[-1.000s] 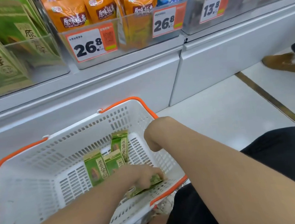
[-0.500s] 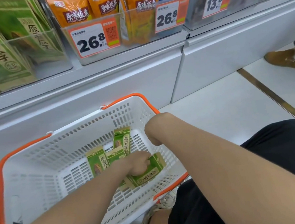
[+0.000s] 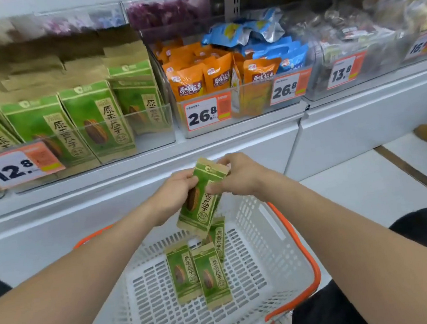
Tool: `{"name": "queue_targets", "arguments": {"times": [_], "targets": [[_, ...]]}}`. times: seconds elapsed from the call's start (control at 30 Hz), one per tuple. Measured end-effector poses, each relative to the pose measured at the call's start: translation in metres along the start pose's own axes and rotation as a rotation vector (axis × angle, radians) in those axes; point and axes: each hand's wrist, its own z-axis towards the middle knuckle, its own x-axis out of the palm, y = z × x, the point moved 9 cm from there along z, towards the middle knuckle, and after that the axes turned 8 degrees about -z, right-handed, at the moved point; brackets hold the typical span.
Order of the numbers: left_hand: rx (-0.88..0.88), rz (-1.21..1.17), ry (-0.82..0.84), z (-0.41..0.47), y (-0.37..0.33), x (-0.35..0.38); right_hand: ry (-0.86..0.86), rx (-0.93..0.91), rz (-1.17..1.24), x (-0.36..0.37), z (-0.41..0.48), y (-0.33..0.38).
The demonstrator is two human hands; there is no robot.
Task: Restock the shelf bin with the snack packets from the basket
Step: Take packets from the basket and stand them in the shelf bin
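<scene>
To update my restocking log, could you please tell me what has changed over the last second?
The left hand lifted the green packet it had gripped in the basket up toward the shelf; the right hand came up from the basket and now pinches the packet's top. Three packets stayed lying in the basket.

On the shelf, the left price tag (image 3: pixel 18 165) reads 12.8 before green packets (image 3: pixel 94 122) printed 原香瓜子, the middle tag (image 3: pixel 208 114) and its right neighbour tag (image 3: pixel 289 88) each read 26.8 before orange packets (image 3: pixel 189 84) printed 原味板栗, the right tag (image 3: pixel 345 71) reads 13.8, and the held packet (image 3: pixel 201 203) shows 瓜子.
</scene>
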Motion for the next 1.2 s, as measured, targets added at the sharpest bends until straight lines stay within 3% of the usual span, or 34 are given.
{"name": "queue_targets", "arguments": {"times": [0.17, 0.27, 0.53, 0.7, 0.87, 0.93, 1.0, 1.1, 1.2], "targets": [[0.144, -0.222, -0.267, -0.029, -0.040, -0.047, -0.255, 0.034, 0.526, 0.014, -0.013, 0.033], [0.231, -0.249, -0.421, -0.050, -0.063, -0.062, -0.457, -0.035, 0.646, 0.018, -0.026, 0.054], [0.448, -0.198, -0.594, -0.096, -0.126, -0.096, -0.406, -0.181, 0.978, 0.009, -0.050, 0.132], [0.589, -0.013, -0.650, -0.111, -0.176, -0.110, -0.571, -0.373, 0.674, -0.044, -0.070, 0.184], [0.791, 0.306, -0.540, -0.124, -0.223, -0.119, -0.327, -0.638, 0.290, -0.071, -0.078, 0.231], [0.845, 0.478, -0.516, -0.121, -0.232, -0.116, -0.368, -0.705, 0.072, -0.074, -0.080, 0.241], [0.905, 0.607, -0.644, -0.120, -0.237, -0.125, -0.461, -0.720, -0.057, -0.079, -0.078, 0.250], [0.859, 0.734, -0.859, -0.122, -0.236, -0.145, -0.546, -0.749, -0.101, -0.091, -0.072, 0.259], [0.693, 0.924, -0.840, -0.108, -0.225, -0.152, -0.602, -0.799, -0.112, -0.106, -0.067, 0.264]]}}
